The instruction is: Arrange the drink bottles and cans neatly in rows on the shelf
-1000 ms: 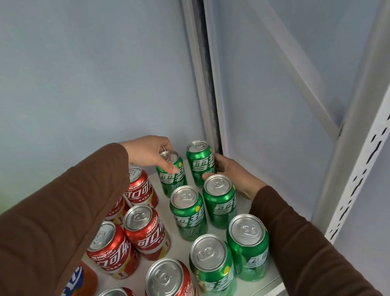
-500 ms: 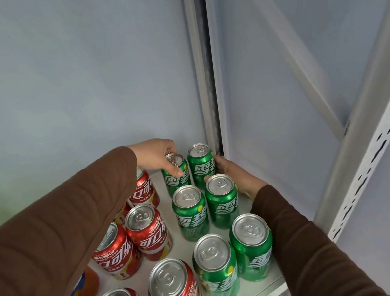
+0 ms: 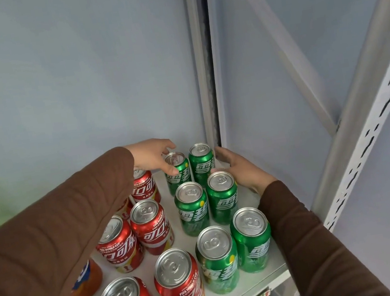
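Left hand (image 3: 153, 159): fingers curled around the top of the far-left green can (image 3: 176, 172), thumb on its side.
Right hand (image 3: 240, 169): open, fingers spread, palm against the right side of the far green cans (image 3: 220, 195).
Green cans: two columns, right side of the shelf (image 3: 263, 276).
Red cans (image 3: 150, 226): left of them, looser.
Orange cans (image 3: 84, 282): near left, partly hidden by a sleeve.

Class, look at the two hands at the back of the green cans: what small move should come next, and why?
Probably the left hand, its fingers on the back-left green can, should nudge that can right, flush against the back-right green can. The right hand lies open beside that pair, ready to stop it. The two green columns ahead already stand close together.
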`<state>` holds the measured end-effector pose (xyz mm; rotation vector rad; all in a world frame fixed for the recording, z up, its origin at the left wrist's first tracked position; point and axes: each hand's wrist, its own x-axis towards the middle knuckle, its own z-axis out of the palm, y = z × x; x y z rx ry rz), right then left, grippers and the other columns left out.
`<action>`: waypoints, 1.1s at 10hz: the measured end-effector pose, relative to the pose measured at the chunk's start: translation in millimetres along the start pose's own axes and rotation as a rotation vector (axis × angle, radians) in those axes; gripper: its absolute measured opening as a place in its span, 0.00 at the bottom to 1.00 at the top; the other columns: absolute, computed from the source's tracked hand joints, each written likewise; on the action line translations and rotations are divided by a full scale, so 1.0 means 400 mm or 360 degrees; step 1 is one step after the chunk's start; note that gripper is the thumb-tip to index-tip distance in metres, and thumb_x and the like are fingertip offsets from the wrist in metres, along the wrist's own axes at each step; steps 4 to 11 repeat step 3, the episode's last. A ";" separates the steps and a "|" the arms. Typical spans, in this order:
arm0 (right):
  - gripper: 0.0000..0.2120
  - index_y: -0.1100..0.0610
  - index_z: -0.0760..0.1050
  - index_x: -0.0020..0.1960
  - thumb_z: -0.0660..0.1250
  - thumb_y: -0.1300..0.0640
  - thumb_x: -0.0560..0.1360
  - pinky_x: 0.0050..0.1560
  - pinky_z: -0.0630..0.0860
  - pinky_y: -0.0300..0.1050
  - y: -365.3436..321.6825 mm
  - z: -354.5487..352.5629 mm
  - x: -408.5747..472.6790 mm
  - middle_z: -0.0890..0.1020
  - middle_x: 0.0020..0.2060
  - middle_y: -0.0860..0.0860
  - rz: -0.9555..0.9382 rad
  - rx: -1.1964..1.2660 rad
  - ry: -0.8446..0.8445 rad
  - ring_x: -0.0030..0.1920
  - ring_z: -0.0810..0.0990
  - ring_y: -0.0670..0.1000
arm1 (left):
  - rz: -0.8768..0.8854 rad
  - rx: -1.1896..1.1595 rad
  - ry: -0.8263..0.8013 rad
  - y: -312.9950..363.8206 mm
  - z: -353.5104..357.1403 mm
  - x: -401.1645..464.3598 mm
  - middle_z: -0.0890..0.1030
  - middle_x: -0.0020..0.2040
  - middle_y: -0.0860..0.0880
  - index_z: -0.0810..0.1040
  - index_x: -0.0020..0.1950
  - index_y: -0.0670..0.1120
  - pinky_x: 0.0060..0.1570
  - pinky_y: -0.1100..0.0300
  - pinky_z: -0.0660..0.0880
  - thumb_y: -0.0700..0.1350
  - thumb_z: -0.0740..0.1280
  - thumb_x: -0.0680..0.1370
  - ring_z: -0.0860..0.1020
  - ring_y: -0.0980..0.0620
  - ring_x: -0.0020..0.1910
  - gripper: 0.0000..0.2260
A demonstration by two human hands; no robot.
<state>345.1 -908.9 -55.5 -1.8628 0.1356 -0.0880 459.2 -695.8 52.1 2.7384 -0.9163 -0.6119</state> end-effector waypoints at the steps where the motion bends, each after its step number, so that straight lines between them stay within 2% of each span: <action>1: 0.38 0.53 0.56 0.83 0.72 0.58 0.78 0.72 0.60 0.41 -0.041 -0.019 -0.036 0.63 0.80 0.51 -0.0102 -0.0010 0.0090 0.80 0.61 0.51 | 0.0062 -0.0058 0.0146 -0.008 -0.011 -0.038 0.68 0.77 0.48 0.62 0.79 0.51 0.72 0.49 0.65 0.51 0.76 0.74 0.68 0.46 0.74 0.37; 2: 0.34 0.52 0.60 0.82 0.70 0.55 0.80 0.71 0.59 0.40 -0.108 -0.033 -0.076 0.64 0.80 0.50 -0.0229 -0.0130 0.0180 0.80 0.61 0.50 | 0.0121 -0.0035 0.0365 0.004 -0.028 -0.112 0.67 0.77 0.50 0.63 0.79 0.53 0.72 0.51 0.65 0.54 0.74 0.75 0.67 0.48 0.74 0.35; 3: 0.26 0.52 0.68 0.77 0.69 0.54 0.81 0.78 0.60 0.48 -0.179 -0.044 -0.098 0.70 0.76 0.50 -0.0397 -0.0267 0.0229 0.76 0.65 0.47 | 0.0235 0.0032 0.0599 0.030 -0.051 -0.188 0.67 0.77 0.51 0.65 0.78 0.54 0.68 0.58 0.62 0.55 0.73 0.75 0.66 0.51 0.74 0.33; 11: 0.26 0.52 0.68 0.77 0.69 0.54 0.81 0.78 0.60 0.48 -0.179 -0.044 -0.098 0.70 0.76 0.50 -0.0397 -0.0267 0.0229 0.76 0.65 0.47 | 0.0235 0.0032 0.0599 0.030 -0.051 -0.188 0.67 0.77 0.51 0.65 0.78 0.54 0.68 0.58 0.62 0.55 0.73 0.75 0.66 0.51 0.74 0.33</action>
